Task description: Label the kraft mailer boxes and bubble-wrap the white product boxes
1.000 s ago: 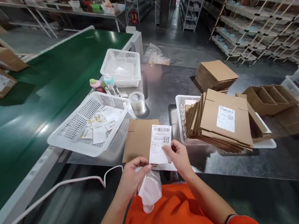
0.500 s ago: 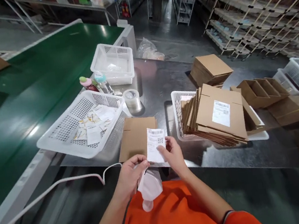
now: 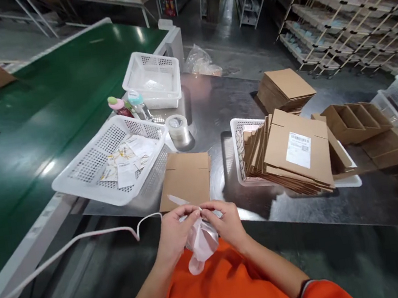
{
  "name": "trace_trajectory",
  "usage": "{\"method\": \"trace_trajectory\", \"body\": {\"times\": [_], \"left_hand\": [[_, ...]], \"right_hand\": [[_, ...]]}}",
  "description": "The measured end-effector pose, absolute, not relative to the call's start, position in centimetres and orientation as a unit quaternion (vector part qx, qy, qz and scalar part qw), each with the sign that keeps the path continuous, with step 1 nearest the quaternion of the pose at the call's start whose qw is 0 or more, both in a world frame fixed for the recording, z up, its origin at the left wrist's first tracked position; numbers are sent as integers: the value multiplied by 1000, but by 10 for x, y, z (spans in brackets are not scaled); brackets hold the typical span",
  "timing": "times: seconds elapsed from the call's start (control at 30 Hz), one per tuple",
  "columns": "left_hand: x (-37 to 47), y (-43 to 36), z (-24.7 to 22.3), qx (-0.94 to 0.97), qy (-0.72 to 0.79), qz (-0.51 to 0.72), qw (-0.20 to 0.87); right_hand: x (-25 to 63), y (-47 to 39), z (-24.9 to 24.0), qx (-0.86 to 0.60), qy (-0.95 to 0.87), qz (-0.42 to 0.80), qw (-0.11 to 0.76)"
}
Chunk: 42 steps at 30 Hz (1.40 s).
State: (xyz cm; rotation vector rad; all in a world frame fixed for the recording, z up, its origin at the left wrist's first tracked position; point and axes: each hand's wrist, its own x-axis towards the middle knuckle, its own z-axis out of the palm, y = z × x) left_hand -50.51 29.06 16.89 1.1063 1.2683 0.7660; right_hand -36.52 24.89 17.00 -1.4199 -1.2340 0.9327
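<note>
A crumpled white sheet [image 3: 202, 244] hangs before an orange shirt [image 3: 219, 291], just off the near edge of a metal tabletop [image 3: 210, 100]. The left hand [image 3: 176, 231] and right hand [image 3: 227, 221] meet at its top, the fingers of each closed in a pinch on it, thumbs close together. Beyond them a thin white strip [image 3: 177, 200] shows over flat cardboard [image 3: 185, 173]; whether it joins the sheet cannot be told. The step in hand looks like separating thin layers at an edge; the next move would seem to call for two firm pinches and a gentle parting pull. Behind the cardboard stands a roll of tape [image 3: 178, 132]. At left, a white basket [image 3: 113, 198] holds paper slips; at right, folded cartons [image 3: 276, 145] are heaped, the topmost bearing a printed label [image 3: 298, 150]. A green conveyor belt [image 3: 66, 98] runs farther left.
</note>
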Motion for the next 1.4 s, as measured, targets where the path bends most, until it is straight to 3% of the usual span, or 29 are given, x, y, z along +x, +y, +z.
{"method": "trace_trajectory", "body": {"times": [0.23,0.63,0.8,1.03,1.4], "left_hand": [[-505,292,170,492,557,333,580],[-503,284,180,631,545,308,459],[-504,284,168,563,539,345,523],[-501,282,169,391,515,370,667],[-503,284,165,342,502,381,697]], "right_hand": [[-366,247,168,-593,-545,348,479],[-364,246,166,-582,-467,446,494],[-365,251,154,-574,-327,500,560],[-370,258,138,-536,-203,580,579],[-367,259,140,-537,-230,577,570]]}}
